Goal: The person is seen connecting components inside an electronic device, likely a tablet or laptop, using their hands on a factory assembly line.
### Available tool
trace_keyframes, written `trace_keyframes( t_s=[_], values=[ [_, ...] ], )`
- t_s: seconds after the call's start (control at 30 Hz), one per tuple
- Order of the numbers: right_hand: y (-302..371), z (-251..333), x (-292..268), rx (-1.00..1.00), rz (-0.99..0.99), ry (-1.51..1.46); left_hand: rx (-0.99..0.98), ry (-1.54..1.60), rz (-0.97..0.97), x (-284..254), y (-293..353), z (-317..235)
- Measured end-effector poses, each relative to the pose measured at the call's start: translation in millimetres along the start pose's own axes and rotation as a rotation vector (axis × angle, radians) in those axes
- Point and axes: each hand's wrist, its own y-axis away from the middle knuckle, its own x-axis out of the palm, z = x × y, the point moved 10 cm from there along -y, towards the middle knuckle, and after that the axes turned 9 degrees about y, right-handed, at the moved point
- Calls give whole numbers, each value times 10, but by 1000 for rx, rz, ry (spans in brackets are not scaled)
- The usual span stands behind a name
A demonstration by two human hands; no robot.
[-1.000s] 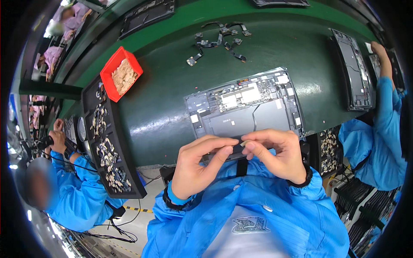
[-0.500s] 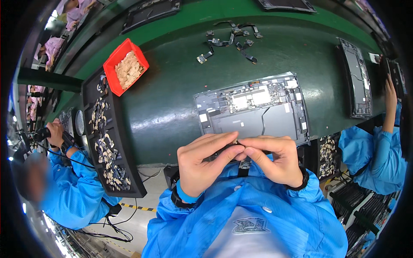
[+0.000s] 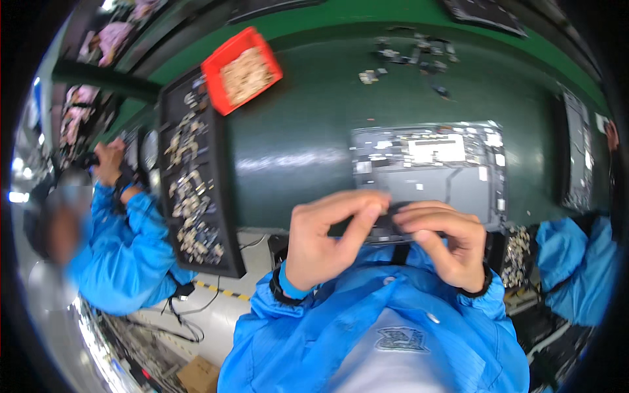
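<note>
Both my hands are over the near edge of an opened laptop chassis (image 3: 419, 175), its circuit board showing along the far side. My left hand (image 3: 334, 236) pinches with thumb and fingers; whatever they hold is too small and blurred to name. The fingers of my right hand (image 3: 452, 239) curl at a dark, smeared piece (image 3: 389, 226) between the hands, and I cannot tell its kind. Beyond the chassis lies a loose cluster of small black flex cables with connectors (image 3: 419, 56).
To the left a black compartment tray (image 3: 226, 196) holds many small parts, with a red bin (image 3: 223, 82) of beige pieces at its far end. Another chassis (image 3: 578, 154) stands at the right. A co-worker in blue (image 3: 124, 242) sits at the left, another blue sleeve (image 3: 570, 262) at the right.
My hands have come apart from their fingertip-to-fingertip pinch, and my right fingers now curl more. The whole view has swung, so the bench things appear farther right.
</note>
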Motion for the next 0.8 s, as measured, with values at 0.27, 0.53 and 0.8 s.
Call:
trace_keyframes(
  t_s=[0.27,0.53,0.8],
  values=[
    [-8,-253,-39,197,-52,-21,287,-854,-449,-1634,-1004,-356],
    [75,-453,-199,358,-228,-240,871,-798,-70,151,-314,-838],
    [78,-165,-115,198,-30,-126,664,-413,144,592,-195,-431]
  ],
)
